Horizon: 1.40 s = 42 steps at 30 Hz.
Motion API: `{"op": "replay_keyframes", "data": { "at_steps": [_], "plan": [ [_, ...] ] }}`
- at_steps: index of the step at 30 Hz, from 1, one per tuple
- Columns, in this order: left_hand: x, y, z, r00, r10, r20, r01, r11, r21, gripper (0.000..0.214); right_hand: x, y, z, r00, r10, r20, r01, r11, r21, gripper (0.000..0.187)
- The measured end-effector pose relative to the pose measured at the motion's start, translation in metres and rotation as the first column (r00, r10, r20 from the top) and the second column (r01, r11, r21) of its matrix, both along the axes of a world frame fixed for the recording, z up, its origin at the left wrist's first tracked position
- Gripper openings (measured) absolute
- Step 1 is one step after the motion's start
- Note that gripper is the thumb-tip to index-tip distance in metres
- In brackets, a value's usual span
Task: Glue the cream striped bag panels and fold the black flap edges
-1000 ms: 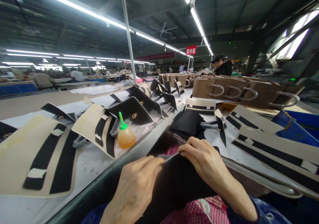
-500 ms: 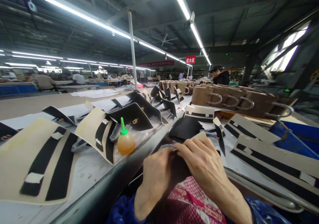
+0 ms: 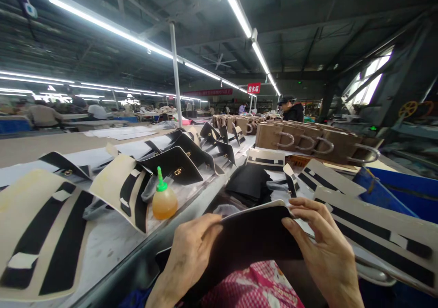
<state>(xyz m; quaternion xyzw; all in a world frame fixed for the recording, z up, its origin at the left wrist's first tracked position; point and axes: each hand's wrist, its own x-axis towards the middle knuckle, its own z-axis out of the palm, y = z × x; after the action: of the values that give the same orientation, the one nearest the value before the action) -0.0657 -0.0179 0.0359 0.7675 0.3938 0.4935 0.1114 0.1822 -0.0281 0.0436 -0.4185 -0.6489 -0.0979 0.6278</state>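
Observation:
Both my hands hold a black flexible panel with a pale edge (image 3: 253, 235) over my lap, in front of the table edge. My left hand (image 3: 190, 258) grips its left side with fingers curled over the top rim. My right hand (image 3: 325, 248) pinches its right corner, fingertips on the pale edge. A small orange glue bottle with a green nozzle (image 3: 163, 198) stands on the table just left of my left hand.
Cream-and-black bag panels (image 3: 44, 235) lie on the left; black flaps with gold clasps (image 3: 178, 164) stand in a row. Striped panels (image 3: 369, 212), a black stack (image 3: 249, 182), tan bags (image 3: 308, 139) and a blue bin (image 3: 393, 191) are at right. A person (image 3: 290, 109) stands beyond.
My hands were close together on the bunched black panel; now they have spread apart, the right moving right, and the panel is stretched out wide between them.

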Motion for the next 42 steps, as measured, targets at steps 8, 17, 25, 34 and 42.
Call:
{"op": "replay_keyframes", "data": {
  "at_steps": [8,17,25,34,42],
  "plan": [
    [-0.004,-0.014,0.005,0.999,-0.041,-0.021,0.041,0.999,0.031,0.015,0.000,-0.007,-0.004,0.959,0.166,-0.231,-0.195,0.975,-0.106,0.007],
    [-0.010,-0.021,0.015,0.986,-0.168,0.004,0.167,0.979,-0.114,0.015,-0.006,-0.018,0.004,0.851,0.245,-0.464,-0.363,0.914,-0.184,0.014],
    [-0.015,-0.021,0.024,0.960,-0.278,0.043,0.278,0.921,-0.274,0.025,-0.009,-0.030,0.010,0.842,0.158,-0.516,-0.335,0.903,-0.270,0.019],
    [-0.015,-0.015,0.022,0.952,-0.305,-0.018,0.297,0.937,-0.183,0.024,-0.008,-0.028,0.012,0.863,0.017,-0.505,-0.191,0.936,-0.294,0.022],
    [0.011,-0.011,0.010,0.995,-0.022,-0.096,0.021,1.000,-0.017,0.029,-0.016,-0.021,0.025,0.942,0.046,-0.332,-0.120,0.971,-0.208,0.017]
  ]
}}
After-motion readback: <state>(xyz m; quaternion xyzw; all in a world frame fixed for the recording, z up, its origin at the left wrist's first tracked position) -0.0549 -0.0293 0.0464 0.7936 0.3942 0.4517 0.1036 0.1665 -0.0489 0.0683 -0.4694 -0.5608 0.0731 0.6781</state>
